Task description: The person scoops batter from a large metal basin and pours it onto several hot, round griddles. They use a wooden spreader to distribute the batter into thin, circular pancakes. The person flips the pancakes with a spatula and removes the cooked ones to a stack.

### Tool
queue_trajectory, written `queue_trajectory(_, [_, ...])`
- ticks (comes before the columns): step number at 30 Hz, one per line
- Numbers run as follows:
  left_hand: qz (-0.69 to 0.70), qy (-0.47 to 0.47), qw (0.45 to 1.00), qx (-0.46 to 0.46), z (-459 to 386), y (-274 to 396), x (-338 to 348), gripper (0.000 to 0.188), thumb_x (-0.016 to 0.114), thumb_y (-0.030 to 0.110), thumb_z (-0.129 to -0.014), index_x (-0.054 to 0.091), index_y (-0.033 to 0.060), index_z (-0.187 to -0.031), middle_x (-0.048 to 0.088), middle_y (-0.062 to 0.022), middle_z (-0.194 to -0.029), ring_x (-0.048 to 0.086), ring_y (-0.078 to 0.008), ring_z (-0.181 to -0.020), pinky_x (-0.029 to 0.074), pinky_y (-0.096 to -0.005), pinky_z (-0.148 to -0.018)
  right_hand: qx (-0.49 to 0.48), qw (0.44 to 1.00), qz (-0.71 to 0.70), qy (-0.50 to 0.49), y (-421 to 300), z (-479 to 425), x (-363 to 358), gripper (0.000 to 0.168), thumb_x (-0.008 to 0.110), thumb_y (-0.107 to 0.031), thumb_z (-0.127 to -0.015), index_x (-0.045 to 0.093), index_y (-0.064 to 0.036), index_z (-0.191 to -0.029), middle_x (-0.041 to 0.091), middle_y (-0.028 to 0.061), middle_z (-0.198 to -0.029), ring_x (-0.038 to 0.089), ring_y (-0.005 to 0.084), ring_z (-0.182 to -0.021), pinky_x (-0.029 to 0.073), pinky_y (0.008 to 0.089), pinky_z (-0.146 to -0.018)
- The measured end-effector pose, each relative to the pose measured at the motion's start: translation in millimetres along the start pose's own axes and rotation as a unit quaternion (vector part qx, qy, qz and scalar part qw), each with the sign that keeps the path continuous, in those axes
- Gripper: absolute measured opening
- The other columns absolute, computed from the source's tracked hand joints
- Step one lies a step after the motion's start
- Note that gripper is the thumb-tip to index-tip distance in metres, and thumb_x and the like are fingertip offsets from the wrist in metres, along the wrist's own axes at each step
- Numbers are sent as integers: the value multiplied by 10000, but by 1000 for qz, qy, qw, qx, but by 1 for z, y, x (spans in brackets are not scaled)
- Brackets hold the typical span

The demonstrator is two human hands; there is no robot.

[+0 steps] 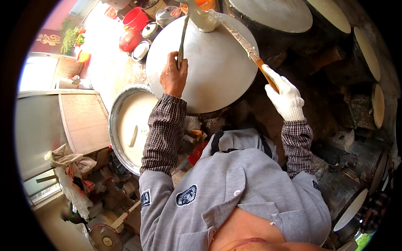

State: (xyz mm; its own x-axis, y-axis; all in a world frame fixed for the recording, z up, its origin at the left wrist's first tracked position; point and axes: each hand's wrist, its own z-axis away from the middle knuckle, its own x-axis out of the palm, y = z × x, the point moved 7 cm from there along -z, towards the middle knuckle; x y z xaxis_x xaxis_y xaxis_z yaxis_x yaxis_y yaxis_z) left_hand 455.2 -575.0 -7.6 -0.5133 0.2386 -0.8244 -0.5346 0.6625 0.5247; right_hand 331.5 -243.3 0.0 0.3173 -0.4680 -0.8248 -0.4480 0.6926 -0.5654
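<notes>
My bare left hand [174, 74] grips the thin handle of a ladle [183, 40] over the left half of a round, pale griddle [204, 78]. The ladle's far end is partly cut off by the picture's top rim. Near it, thick white batter [207, 25] lies in a mound at the griddle's far side. A white knitted glove covers my right hand [284, 94], which is closed around the wooden handle of a long, flat spreader [240, 39]. Batter coats its blade, and the tip reaches the mound. To the left, a metal basin [113, 125] holds pale batter with a long lump in it.
More round griddles [276, 14] curve around the right side, with firewood logs [326, 58] near them. A red bucket [135, 18] and several lidded pots [150, 30] stand at the upper left. A wooden cabinet panel [83, 119] and scrap wood lie left.
</notes>
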Motion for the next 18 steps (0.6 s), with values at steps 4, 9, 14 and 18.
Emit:
queue_trajectory(4, [-7, -7, 1000, 17, 6, 11, 6, 327, 673, 292, -945, 547, 164, -1219, 726, -68, -827, 709, -289, -759, 519, -431, -679, -1, 988, 155, -24, -27, -57, 17, 563, 630, -290, -939, 472, -411, -1466, 652, 71, -1006, 698, 318, -888, 573, 461, -745])
queue_trajectory(9, [-8, -9, 1000, -1, 20, 3, 5, 326, 684, 281, -940, 556, 152, -1211, 716, -74, -814, 700, -279, -718, 520, -415, -659, 65, 984, 112, -125, -1, -50, 17, 591, 615, -264, -947, 450, -407, -1496, 671, 70, -1210, 683, 308, -1074, 563, 423, -901])
queue_trajectory(14, [15, -2, 999, -34, 24, -5, 1, 324, 707, 270, -935, 569, 147, -1201, 705, -64, -800, 685, -239, -688, 521, -393, -653, 29, 997, -62, -39, 42, -53, 14, 578, 642, -235, -925, 498, -329, -1476, 647, 70, -1345, 652, 300, -1175, 524, 407, -984])
queue_trajectory(18, [34, 6, 999, -33, 24, -6, 3, 325, 711, 260, -940, 568, 142, -1207, 687, -40, -785, 657, -198, -660, 512, -363, -637, 53, 988, -54, -136, -11, -74, 31, 568, 635, -250, -927, 512, -303, -1478, 633, 93, -1379, 642, 288, -1206, 487, 393, -1023])
